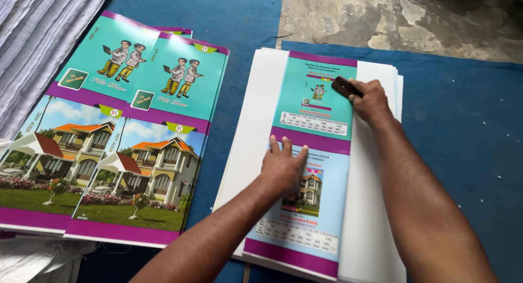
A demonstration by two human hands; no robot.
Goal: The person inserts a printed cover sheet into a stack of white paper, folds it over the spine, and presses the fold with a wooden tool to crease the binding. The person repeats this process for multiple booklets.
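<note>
Blue cloth (457,130) covers the floor, and a stack of white paper (376,207) lies on it. On top of the stack, along its middle, lies a long printed cover sheet (313,152). The far half of the sheet is teal with small cartoon figures. The near half is light blue with a small house picture. Purple bands run across its ends and its middle.

The left hand (282,168) lies flat on the cover sheet, just below the middle purple band. Its fingers are spread out a little and hold nothing. They press down on the sheet.

The right hand (370,100) is at the right edge of the teal half. Its fingers are curled tight around a small dark tool (344,87). The tool touches the sheet. What kind of tool it is cannot be told.

To the left, well apart from the white stack, lie more covers (136,130), fanned out one over the other. Each shows two cartoon figures on teal and a big house with a green lawn. At the far left edge is a pile of white sheets (38,38). Beyond the cloth is bare grey floor (392,16).
</note>
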